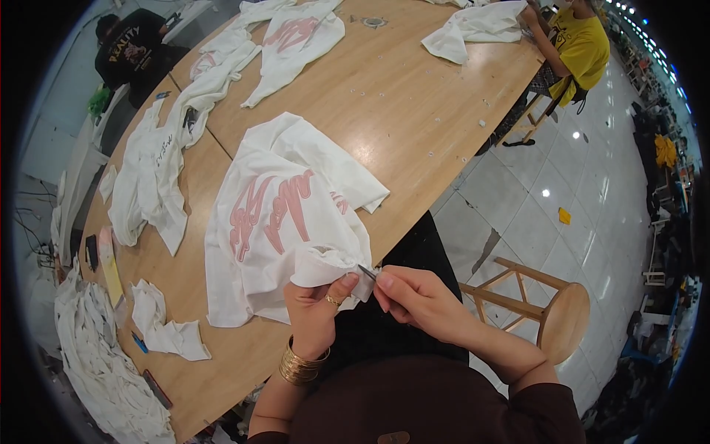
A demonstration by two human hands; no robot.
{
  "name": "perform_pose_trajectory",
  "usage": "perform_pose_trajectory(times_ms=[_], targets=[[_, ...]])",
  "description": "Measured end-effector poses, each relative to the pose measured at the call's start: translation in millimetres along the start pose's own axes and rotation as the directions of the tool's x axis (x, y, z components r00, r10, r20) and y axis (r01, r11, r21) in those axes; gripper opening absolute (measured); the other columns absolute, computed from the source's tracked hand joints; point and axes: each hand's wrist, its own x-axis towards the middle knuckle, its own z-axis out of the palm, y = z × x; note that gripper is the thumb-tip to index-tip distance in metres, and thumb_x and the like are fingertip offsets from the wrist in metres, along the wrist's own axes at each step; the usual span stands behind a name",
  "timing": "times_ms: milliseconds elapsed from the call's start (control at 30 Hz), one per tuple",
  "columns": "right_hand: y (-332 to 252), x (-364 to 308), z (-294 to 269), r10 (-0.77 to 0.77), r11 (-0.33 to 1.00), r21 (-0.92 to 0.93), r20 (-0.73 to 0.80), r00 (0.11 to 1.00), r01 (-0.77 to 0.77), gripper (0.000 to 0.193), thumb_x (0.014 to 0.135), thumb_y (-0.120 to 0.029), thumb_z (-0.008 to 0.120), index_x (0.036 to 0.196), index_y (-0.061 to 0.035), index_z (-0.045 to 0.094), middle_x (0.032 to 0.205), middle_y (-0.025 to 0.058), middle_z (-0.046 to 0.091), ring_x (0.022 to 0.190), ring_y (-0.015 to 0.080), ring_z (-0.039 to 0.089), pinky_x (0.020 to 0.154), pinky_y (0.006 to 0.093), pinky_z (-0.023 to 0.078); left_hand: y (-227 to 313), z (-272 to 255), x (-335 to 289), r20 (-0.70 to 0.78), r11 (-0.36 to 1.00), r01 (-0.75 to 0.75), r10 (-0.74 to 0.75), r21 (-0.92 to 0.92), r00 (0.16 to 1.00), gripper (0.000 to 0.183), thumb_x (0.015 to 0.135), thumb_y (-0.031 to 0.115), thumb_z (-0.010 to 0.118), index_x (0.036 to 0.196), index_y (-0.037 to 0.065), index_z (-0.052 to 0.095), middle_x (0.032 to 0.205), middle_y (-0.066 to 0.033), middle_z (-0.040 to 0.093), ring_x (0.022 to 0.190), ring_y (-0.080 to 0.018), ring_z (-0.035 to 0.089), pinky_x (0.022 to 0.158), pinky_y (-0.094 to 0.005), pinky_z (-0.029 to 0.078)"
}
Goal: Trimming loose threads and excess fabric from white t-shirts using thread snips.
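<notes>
A white garment (pixel 255 214) with a large pink print lies spread over the table's near edge, and its bunched, folded-up end is lifted towards me. My left hand (pixel 314 307), with gold bangles at the wrist, pinches this end between thumb and fingers. Close beside it, my right hand (pixel 410 296) is closed around small dark thread snips (pixel 367 272), whose pointed tips touch the cloth edge. The handles are hidden inside my fingers, and I cannot tell whether the blades are apart.
More white garments (pixel 151 170) lie on the wooden table (pixel 355 103). A white cloth heap (pixel 103 362) sits at the left, near a blue tool (pixel 140 342). A wooden stool (pixel 566 322) stands at my right. A person in yellow (pixel 584 48) and one in black (pixel 133 48) are farther off.
</notes>
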Motion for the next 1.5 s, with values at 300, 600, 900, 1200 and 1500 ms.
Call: perform_pose_trajectory(times_ms=[300, 600, 900, 1200, 1500], targets=[[-13, -9, -4, -0.011, 1.000, -0.023, 0.002, 1.000, 0.011, 0.036, 0.096, -0.032, 0.033, 0.076, -0.0058, 0.048, 0.055, -0.0038, 0.034, 0.048, 0.0038, 0.029, 0.045, 0.0188, 0.024, 2, 2, 1, -0.043, 0.995, 0.023, -0.027, -0.101, 0.999, 0.020, 0.077, -0.004, 0.062, 0.097, -0.002, 0.059, 0.090, -0.0040, 0.062, 0.080, -0.0098, 0.056, 0.071, -0.0233, 0.045], [-20, -10, -3, -0.020, 0.942, -0.336, -0.037, 0.999, 0.006, 0.035, 0.096, -0.029, 0.033, 0.076, -0.0054, 0.050, 0.053, -0.0019, 0.036, 0.050, 0.0059, 0.033, 0.047, 0.0218, 0.030, 6, 3, 0, -0.049, 1.000, 0.015, -0.016, -0.027, 0.999, 0.020, 0.077, -0.003, 0.064, 0.097, -0.002, 0.060, 0.089, -0.0041, 0.062, 0.079, -0.0094, 0.056, 0.068, -0.0222, 0.045], [-25, -11, -3, 0.018, 0.930, -0.365, -0.041, 0.999, -0.032, 0.035, 0.095, -0.032, 0.036, 0.079, -0.0035, 0.051, 0.056, 0.0072, 0.040, 0.052, 0.0140, 0.039, 0.053, 0.0284, 0.036, 5, 0, -1, -0.042, 1.000, 0.002, -0.002, -0.003, 0.999, 0.021, 0.077, -0.002, 0.065, 0.097, -0.003, 0.060, 0.091, -0.0049, 0.062, 0.083, -0.0105, 0.056, 0.073, -0.0241, 0.045], [-26, -12, -5, 0.039, 0.937, -0.345, -0.026, 0.999, -0.045, 0.036, 0.095, -0.031, 0.036, 0.079, -0.0026, 0.051, 0.059, 0.0081, 0.043, 0.056, 0.0156, 0.042, 0.058, 0.0289, 0.038, 9, 4, 0, -0.065, 0.996, 0.062, -0.066, -0.058, 0.996, 0.021, 0.077, -0.002, 0.064, 0.098, -0.002, 0.059, 0.090, -0.0051, 0.062, 0.081, -0.0104, 0.057, 0.072, -0.0237, 0.046], [-27, -12, -4, 0.024, 0.915, -0.402, -0.046, 0.999, -0.040, 0.035, 0.095, -0.031, 0.037, 0.080, -0.0027, 0.051, 0.061, 0.0104, 0.048, 0.057, 0.0210, 0.048, 0.059, 0.0307, 0.040, 10, 5, 0, -0.068, 0.990, 0.087, -0.095, -0.115, 0.993, 0.021, 0.077, -0.002, 0.063, 0.098, -0.003, 0.059, 0.090, -0.0063, 0.062, 0.079, -0.0109, 0.058, 0.068, -0.0234, 0.047]])
